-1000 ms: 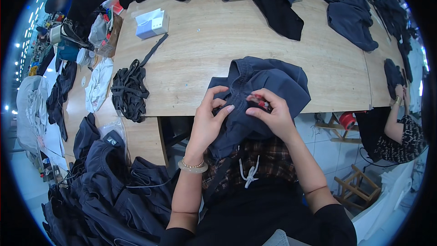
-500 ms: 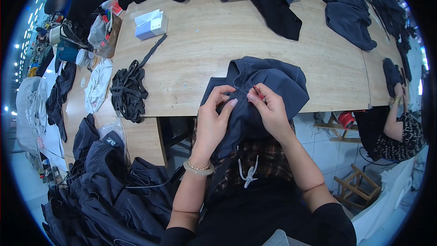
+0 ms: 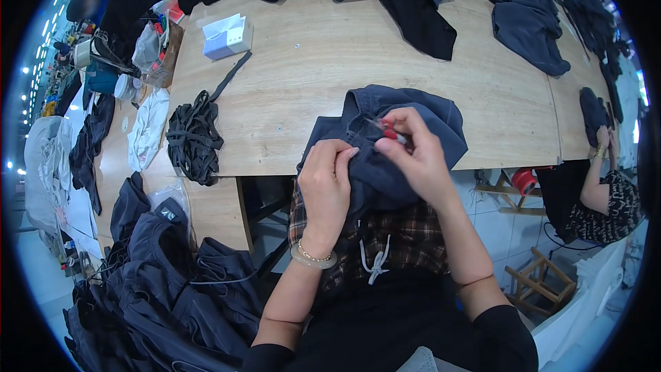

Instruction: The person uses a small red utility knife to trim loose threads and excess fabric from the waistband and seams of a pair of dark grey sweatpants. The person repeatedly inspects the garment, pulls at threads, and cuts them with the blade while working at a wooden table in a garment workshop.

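Observation:
A dark blue-grey garment [image 3: 427, 124] with a gathered waistband lies bunched over the table's front edge, partly hanging toward my lap. At the waistband my left hand [image 3: 327, 179] is closed, its thumb and fingertips pinching the gathered cloth. Just right of it, my right hand [image 3: 420, 155] grips a small red-handled tool [image 3: 390, 129] between thumb and fingers. The tool's thin metal end points left over the waistband opening; motion blurs it, so its exact kind is unclear.
Left on the wooden table [image 3: 275, 96] lie a heap of dark straps [image 3: 196, 138] and a tissue box [image 3: 228, 36]. Dark garments [image 3: 527, 34] cover the far edge. More clothing [image 3: 158, 289] is piled at lower left. A co-worker's arm [image 3: 595, 179] is at far right, near a wooden stool [image 3: 540, 281].
My right hand has lifted and turned, bringing the red-handled tool up and exposing more of it. My left hand has shifted slightly down and right, still pinching the waistband.

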### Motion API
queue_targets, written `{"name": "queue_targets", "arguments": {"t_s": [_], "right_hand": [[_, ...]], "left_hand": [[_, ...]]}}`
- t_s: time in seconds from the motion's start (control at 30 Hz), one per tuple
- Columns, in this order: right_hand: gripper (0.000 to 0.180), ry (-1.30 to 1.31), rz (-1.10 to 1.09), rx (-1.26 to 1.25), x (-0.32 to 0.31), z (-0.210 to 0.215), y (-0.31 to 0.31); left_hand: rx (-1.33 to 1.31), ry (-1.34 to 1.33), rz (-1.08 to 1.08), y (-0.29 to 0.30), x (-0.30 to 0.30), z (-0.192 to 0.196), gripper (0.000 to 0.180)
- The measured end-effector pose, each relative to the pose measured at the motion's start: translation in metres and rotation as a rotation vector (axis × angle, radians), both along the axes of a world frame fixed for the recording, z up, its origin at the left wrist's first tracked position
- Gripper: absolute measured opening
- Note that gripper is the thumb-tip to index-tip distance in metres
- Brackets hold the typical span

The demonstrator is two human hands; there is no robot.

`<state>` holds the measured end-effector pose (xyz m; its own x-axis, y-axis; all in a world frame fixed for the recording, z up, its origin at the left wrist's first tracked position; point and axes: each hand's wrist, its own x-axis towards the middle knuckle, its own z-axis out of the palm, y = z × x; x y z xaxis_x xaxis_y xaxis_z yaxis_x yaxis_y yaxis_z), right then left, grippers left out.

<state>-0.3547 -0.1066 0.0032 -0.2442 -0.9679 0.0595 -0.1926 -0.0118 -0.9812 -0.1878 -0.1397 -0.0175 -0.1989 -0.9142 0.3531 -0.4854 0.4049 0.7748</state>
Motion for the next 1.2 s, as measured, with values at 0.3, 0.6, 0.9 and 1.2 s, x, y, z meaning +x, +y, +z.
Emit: {"name": "queue_targets", "arguments": {"t_s": [0.3,0.6,0.9,1.2], "right_hand": [[0.029,0.668,0.101,-0.153,-0.030,-0.017,0.003],[0.030,0.671,0.146,-0.161,-0.020,-0.021,-0.003],[0.027,0.741,0.143,-0.199,-0.015,-0.024,-0.006],[0.024,-0.223,-0.032,0.056,-0.026,-0.038,0.002]], "left_hand": [[0.159,0.014,0.022,-0.002,-0.001,-0.002,0.007],[0.169,0.029,0.010,-0.002,0.000,-0.001,0.007],[0.156,0.052,0.004,-0.004,0.005,-0.008,0.016],[0.508,0.230,-0.180,-0.027,0.050,-0.019,0.013]]}}
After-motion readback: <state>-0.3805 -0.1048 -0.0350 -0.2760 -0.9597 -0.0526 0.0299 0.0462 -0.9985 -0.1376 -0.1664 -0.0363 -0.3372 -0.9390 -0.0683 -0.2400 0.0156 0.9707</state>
